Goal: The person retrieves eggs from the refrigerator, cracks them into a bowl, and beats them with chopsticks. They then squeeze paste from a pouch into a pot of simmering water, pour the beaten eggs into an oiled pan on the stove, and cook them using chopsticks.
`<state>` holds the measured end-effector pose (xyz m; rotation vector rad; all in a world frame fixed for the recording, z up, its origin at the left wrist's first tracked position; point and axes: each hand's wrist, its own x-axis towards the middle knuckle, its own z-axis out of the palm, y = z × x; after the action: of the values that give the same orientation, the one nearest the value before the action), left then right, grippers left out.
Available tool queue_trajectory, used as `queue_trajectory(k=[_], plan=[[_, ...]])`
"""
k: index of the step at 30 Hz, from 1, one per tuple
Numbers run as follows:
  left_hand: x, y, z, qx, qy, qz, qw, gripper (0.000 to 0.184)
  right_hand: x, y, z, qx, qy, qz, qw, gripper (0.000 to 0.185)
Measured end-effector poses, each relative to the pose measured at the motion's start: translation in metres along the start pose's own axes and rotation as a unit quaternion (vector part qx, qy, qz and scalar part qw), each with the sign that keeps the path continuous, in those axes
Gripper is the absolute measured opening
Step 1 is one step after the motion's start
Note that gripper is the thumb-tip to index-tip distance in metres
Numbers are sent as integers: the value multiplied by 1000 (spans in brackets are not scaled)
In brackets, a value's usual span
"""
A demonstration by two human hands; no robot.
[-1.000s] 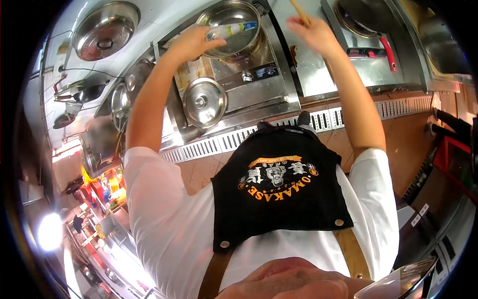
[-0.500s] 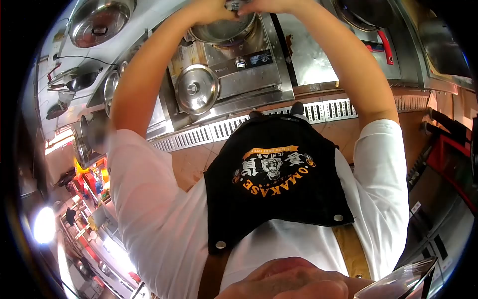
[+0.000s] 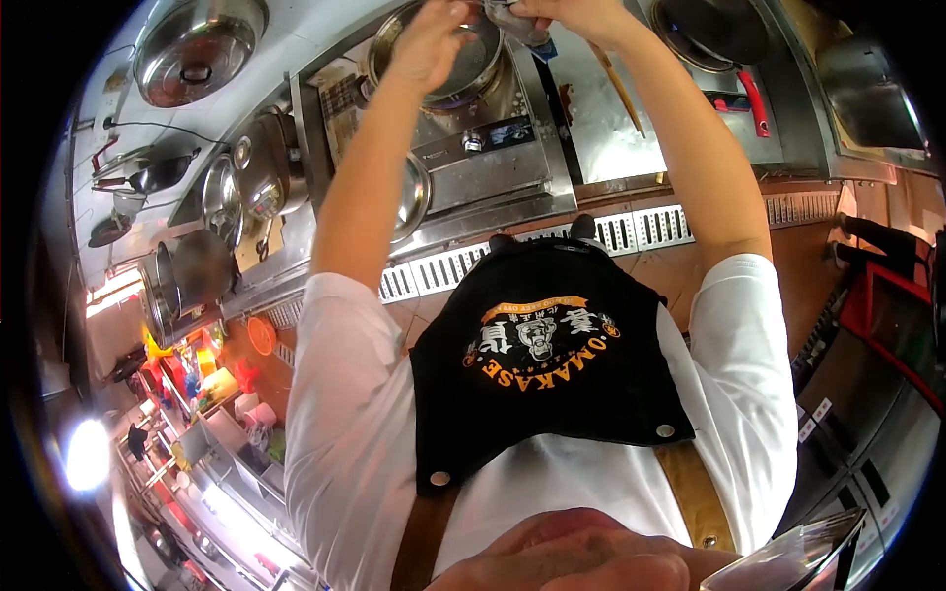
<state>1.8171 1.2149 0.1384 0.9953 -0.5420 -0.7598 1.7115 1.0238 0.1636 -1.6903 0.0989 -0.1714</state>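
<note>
My left hand (image 3: 431, 44) is over the near-left rim of a steel pot (image 3: 481, 77), its fingers apart with nothing visible between them. To its right, at the top edge of the view, my right hand (image 3: 576, 14) pinches a crumpled clear plastic packet (image 3: 514, 24) with a blue end. The packet hangs by the pot's right rim. Clear liquid seems to be in the pot, which sits on a steel cooker. A wooden stick (image 3: 619, 91) lies on the steel counter below my right hand. My left forearm partly covers a round steel lid (image 3: 415, 200).
A black pan (image 3: 711, 32) and a red handle (image 3: 755, 103) are at the upper right. Steel pots (image 3: 264, 167) stand left of the cooker. A large lidded pan (image 3: 197, 59) is at the upper left. At the far right edge, a person's dark-clothed legs (image 3: 892, 241) show.
My left hand has come away from the packet, moving down and left. The packet has shifted right in my right hand. The wooden stick, held in my right hand earlier, now lies on the counter.
</note>
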Motion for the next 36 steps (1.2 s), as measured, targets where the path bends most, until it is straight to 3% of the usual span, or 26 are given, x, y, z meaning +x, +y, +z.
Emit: queue_trajectory(k=[4,5,6,8,9,11,12,14,16,17,20,22,27,29,30,31,32,34,36], plan=[[11,-24,34,-58,38,20,997,24,-1,-7,11,-57,-52,48,996,19],[9,-24,24,-107,41,-45,992,20,-3,-12,17,-107,-59,53,991,19],[4,-26,21,-111,52,-35,992,20,-5,-16,22,-112,-73,51,990,19],[-12,-24,9,-211,93,86,969,21,1,-20,36,-16,-50,89,995,20],[-31,-20,-3,-249,141,105,952,24,7,-10,39,41,-83,61,994,23],[-74,-6,-40,-277,186,164,928,22,-7,-28,51,16,-51,44,998,21],[-104,3,-58,-306,205,203,907,21,3,-7,45,-124,-103,32,986,41],[-170,23,-85,-300,266,244,883,22,-9,3,50,-81,-118,52,988,44],[-237,43,-109,-263,442,271,814,36,-18,17,57,-76,-128,108,983,41],[-273,43,-135,-261,417,300,817,26,-26,22,66,-54,-121,117,984,41],[-363,72,-146,-217,446,316,809,44,-36,32,96,-48,-116,167,978,33],[-408,76,-157,-244,387,330,826,56,-39,25,136,-83,-161,148,972,32],[-447,82,-148,-190,448,325,811,52,-52,-33,332,-167,-343,7,924,37],[-457,86,-148,-168,465,298,817,51,-65,-67,419,-140,-366,-26,920,38],[-461,89,-150,-171,459,304,817,51,-57,-55,464,-82,-372,-104,919,38],[-466,93,-152,-140,441,307,831,52,-57,-69,496,-47,-434,-58,898,38],[-471,97,-155,-108,425,311,843,53,-58,-74,523,-47,-437,-121,890,37],[-488,107,-161,-118,398,318,852,57,-53,-80,564,-134,-483,-103,859,31],[-508,114,-165,-168,383,331,846,54,-47,-90,578,-127,-510,-108,844,25]])
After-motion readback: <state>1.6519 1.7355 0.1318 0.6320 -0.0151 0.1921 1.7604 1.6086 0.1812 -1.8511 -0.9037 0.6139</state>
